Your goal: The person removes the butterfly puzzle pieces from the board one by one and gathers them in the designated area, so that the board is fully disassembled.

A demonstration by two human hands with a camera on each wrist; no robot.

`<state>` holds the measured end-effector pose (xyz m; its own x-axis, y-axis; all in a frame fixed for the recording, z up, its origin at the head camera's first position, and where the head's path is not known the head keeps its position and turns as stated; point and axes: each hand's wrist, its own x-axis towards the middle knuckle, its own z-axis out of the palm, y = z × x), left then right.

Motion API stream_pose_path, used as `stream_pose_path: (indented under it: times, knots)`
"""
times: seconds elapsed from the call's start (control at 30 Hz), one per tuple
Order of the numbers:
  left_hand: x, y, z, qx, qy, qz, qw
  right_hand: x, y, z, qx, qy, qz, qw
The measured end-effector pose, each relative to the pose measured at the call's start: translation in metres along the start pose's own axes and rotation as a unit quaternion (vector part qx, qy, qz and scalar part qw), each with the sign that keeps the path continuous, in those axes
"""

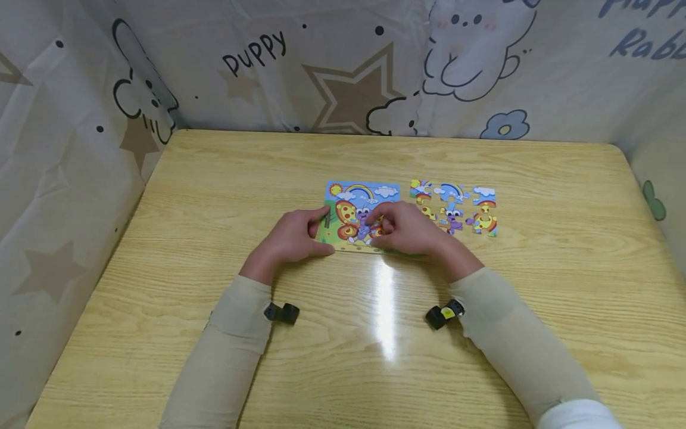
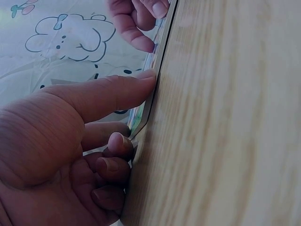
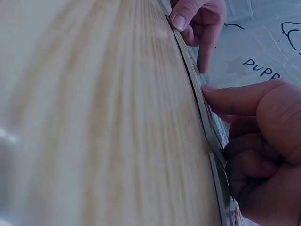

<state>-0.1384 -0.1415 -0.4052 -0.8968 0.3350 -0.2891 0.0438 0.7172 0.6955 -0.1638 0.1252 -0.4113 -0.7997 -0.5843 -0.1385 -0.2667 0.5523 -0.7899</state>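
Note:
A picture puzzle board [image 1: 337, 235] lies flat on the table, printed with a butterfly, rainbow and sun. My left hand [image 1: 293, 235] grips its near left corner, thumb on the near edge and fingers at the left side. In the left wrist view, that thumb [image 2: 127, 87] touches the board's edge while the lower fingers curl beside it. Over the board's right half, my right hand [image 1: 409, 227] rests with thumb and index tips apart on the picture. Its other fingers [image 3: 247, 162] are curled; nothing shows between the two tips. The hand hides the board's right part.
Several jigsaw pieces [image 1: 451, 192] with the same butterfly picture lie in loose rows just right of the board. They sit on a wooden table [image 1: 214, 179]. A printed cloth [image 1: 332, 77] hangs behind the table and along its sides.

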Motion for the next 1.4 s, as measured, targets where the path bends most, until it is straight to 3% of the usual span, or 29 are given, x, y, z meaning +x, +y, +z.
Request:
stream_pose_path:
  times: [0.53,1.4]
  knots:
    - [-0.0024,0.0011,-0.0005,-0.002,0.003,0.008,1.0000,0.0018,-0.0037,0.0027,0.045,-0.009,0.013,0.9989]
    - [-0.0025,0.0014,-0.0006,0.001,0.001,0.006,1.0000,-0.0056,-0.0036,0.0023,0.043,0.012,0.003,0.9990]
